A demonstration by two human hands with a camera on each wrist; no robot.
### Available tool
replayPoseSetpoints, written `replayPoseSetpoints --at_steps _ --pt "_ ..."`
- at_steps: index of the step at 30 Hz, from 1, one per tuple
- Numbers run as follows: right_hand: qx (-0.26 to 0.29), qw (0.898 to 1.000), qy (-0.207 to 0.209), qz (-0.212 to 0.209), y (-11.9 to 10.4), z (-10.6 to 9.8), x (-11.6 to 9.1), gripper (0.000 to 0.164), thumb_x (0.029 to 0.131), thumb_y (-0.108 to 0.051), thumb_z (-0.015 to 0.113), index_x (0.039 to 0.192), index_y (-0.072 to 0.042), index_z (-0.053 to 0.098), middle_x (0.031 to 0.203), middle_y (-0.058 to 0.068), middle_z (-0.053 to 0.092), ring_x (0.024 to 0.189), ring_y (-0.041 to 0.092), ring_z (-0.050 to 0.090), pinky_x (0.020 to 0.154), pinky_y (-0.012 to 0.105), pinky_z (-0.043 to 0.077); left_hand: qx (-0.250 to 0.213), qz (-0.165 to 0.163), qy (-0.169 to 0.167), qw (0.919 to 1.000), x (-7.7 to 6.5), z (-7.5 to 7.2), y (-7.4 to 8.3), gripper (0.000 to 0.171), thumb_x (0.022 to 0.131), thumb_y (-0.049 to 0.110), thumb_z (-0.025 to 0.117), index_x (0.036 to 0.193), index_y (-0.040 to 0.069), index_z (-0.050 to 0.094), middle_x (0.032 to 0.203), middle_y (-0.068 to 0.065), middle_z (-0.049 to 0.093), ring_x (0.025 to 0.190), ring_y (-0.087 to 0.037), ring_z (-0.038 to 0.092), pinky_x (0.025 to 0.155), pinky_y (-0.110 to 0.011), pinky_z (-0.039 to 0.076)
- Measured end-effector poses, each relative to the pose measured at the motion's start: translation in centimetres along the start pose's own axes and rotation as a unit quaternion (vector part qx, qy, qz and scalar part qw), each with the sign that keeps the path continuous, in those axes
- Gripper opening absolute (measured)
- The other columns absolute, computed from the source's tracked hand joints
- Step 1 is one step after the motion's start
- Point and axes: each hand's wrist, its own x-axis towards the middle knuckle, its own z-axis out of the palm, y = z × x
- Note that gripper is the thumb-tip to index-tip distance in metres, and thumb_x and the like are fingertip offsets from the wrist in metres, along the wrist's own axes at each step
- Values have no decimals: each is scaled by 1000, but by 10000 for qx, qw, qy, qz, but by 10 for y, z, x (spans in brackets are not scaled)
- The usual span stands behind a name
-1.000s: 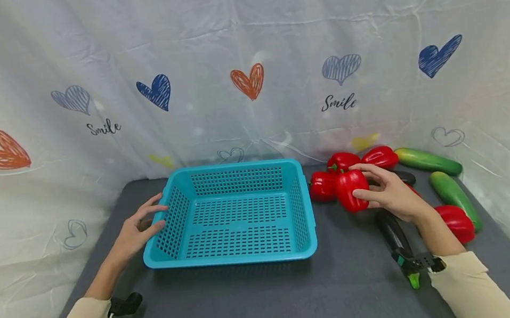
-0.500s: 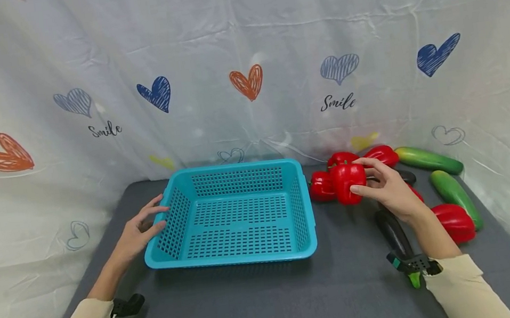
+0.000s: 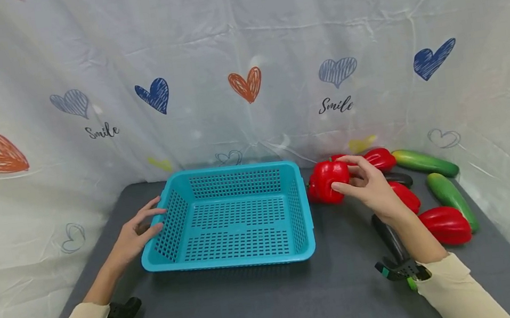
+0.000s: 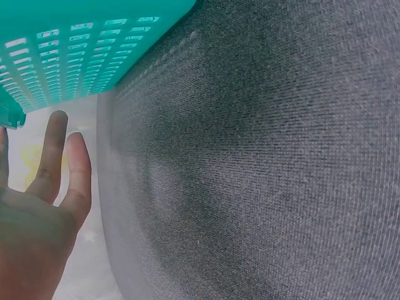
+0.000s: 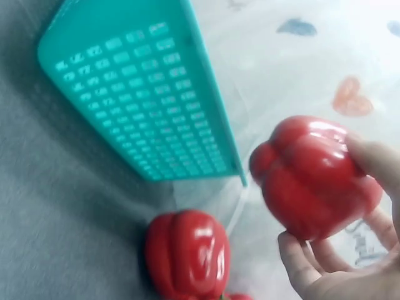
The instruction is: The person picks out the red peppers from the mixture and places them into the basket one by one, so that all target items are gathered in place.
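In my right hand (image 3: 376, 197) I hold a red bell pepper (image 3: 333, 174), thumb on the near side and fingers on the far side. The right wrist view shows this pepper (image 5: 309, 181) raised off the table, beside the wall of a turquoise perforated basket (image 5: 131, 106). Another red bell pepper (image 5: 187, 253) lies below it on the table. My left hand (image 3: 133, 236) is at the left rim of the basket (image 3: 230, 264), fingers and thumb spread apart. From the left wrist, its fingers look extended near the basket wall (image 4: 75, 59).
Right of the basket lie more red bell peppers, one at the back (image 3: 381, 159) and one nearer (image 3: 446, 225). Two green cucumbers (image 3: 425, 163) lie at the far right. A dark eggplant (image 3: 388, 235) is partly under my right forearm. A white curtain (image 3: 238, 32) hangs behind the table.
My right hand has moved left with the red bell pepper, from among the other peppers toward the basket's right side. The left hand has stayed at the rim.
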Motion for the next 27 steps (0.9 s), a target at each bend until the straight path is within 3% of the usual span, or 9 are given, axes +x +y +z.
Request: replayPoseSetpoints --at_steps 4,11,18,22,27 --pt "-24 9998 -77 -177 -7 10 9 67 93 -15 77 150 -12 43 139 14 49 117 38 54 84 36 57 40 12 -15 10000 0 1 -1 37 102 1 60 139 -1 57 162 -16 29 144 -43 28 96 -15 39" --pt "-152 9996 -144 -212 -23 32 37 71 87 -20 83 148 -16 47 138 12 52 119 36 55 89 58 52 85 27 2 10000 2 1 0 36 103 2 59 139 -1 57 162 -14 30 145 -41 28 97 -15 38" --pt "98 9971 -508 -556 -37 59 63 68 88 -16 81 148 -13 49 140 13 53 125 37 52 88 53 54 91 64 -5 9999 3 1 -2 36 103 1 59 139 -1 57 162 -16 29 144 -40 29 97 -14 39" --pt "231 9960 -617 -610 -42 76 77 66 87 -14 82 147 -13 51 140 14 52 125 37 52 89 56 53 54 71 6 10000 2 1 -2 36 103 1 58 139 -1 57 163 -15 29 145 -25 33 96 -15 40" --pt "364 9949 -760 -562 -44 99 91 66 88 -11 81 146 -12 51 140 12 51 124 37 51 87 51 55 -24 117 11 9999 0 0 -3 36 102 -1 58 139 -2 57 162 -16 29 136 -3 40 91 -17 45"
